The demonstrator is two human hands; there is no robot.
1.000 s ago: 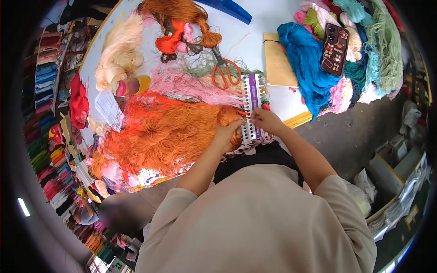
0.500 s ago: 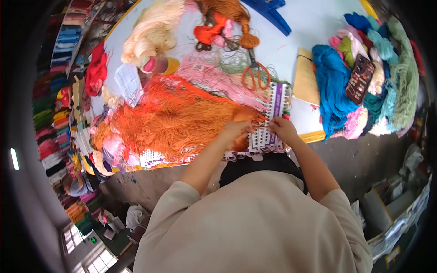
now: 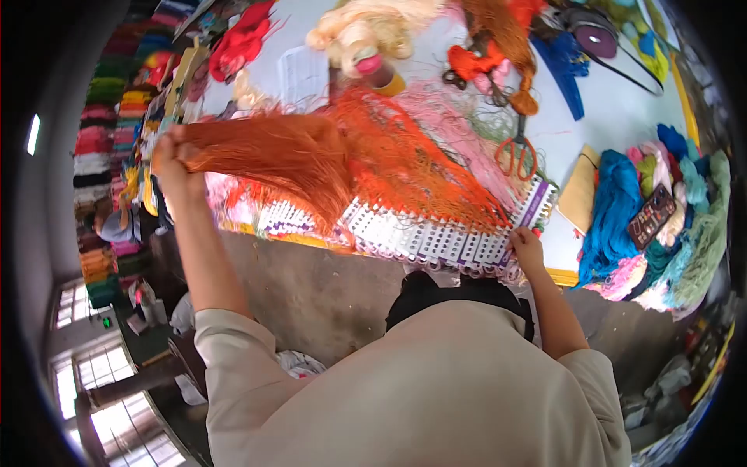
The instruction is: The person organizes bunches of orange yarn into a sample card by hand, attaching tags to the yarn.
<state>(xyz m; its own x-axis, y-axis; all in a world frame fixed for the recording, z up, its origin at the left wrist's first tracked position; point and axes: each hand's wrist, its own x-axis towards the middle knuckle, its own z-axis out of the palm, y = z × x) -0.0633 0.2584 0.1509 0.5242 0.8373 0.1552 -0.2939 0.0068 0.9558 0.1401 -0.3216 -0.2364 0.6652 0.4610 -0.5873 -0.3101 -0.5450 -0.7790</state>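
Note:
My left hand is stretched out at the left, closed round one end of a rust-orange thread bundle that hangs to the right over the table. My right hand is closed at the right end of a row of white perforated cards along the table's front edge; whatever its fingers hold is too small to make out. Bright red-orange threads fan out above the cards. Red-handled scissors lie beyond the right hand, by a purple-striped card.
Teal yarn and a patterned phone lie at the right, beside a tan envelope. Cream yarn, a thread cone and a blue tool are farther back. Stacked coloured yarn stands at the left.
My left hand has moved far left, drawing the rust-orange bundle with it and uncovering the cards. My right hand stays near the cards' right end. The view has shifted left.

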